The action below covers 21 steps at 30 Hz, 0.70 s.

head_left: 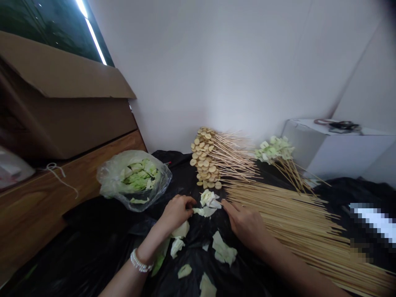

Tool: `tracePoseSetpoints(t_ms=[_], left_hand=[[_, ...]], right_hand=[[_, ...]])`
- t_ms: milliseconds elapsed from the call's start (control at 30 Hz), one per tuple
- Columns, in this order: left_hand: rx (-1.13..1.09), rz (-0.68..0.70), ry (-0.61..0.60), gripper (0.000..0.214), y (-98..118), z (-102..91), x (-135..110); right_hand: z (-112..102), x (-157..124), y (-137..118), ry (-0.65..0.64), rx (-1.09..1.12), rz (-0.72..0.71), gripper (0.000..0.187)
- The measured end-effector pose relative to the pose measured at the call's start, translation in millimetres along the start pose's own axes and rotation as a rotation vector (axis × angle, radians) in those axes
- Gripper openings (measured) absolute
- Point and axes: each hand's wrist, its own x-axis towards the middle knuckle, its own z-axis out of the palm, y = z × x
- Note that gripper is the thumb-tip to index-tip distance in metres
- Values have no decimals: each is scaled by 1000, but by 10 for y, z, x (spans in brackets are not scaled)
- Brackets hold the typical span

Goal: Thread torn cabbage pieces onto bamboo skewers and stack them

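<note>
A small pile of pale cabbage pieces point(209, 200) lies on black plastic sheeting point(198, 243), between my two hands. On its left side, my left hand point(177, 212) is loosely curled, with a gap between index finger and thumb; its fingertips are beside a flat cabbage piece. From the other side, my right hand point(246, 222) stretches its fingers to the pile's edge, and nothing shows in its grip. Loose cabbage leaves point(223, 248) are scattered nearer me. Bare bamboo skewers point(293, 222) lie in a wide layer beside and beneath my right forearm.
At left sits a clear plastic bag point(107, 177) with green cabbage leaves point(140, 175). Skewered pale round slices point(204, 156) are stacked by the wall. Cabbage skewers point(275, 149) lie further right, near a white box point(328, 148). A cardboard box point(77, 119) stands at back left.
</note>
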Motion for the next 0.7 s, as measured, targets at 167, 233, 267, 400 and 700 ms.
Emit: tracePoseSetpoints(t_ms=[167, 233, 267, 400, 700], left_hand=[[-27, -15, 9, 24, -35, 13, 8], [-54, -17, 41, 22, -43, 12, 15], [-69, -14, 69, 22, -43, 11, 20], [-271, 7, 200, 15, -27, 5, 54], [-916, -109, 390, 34, 37, -12, 96]], right_hand=[[-20, 7, 0, -12, 5, 0, 37], [-35, 11, 2, -18, 7, -5, 37], [-40, 12, 4, -19, 11, -8, 38], [-28, 7, 11, 4, 22, 2, 36], [-1, -4, 4, 118, 28, -20, 33]])
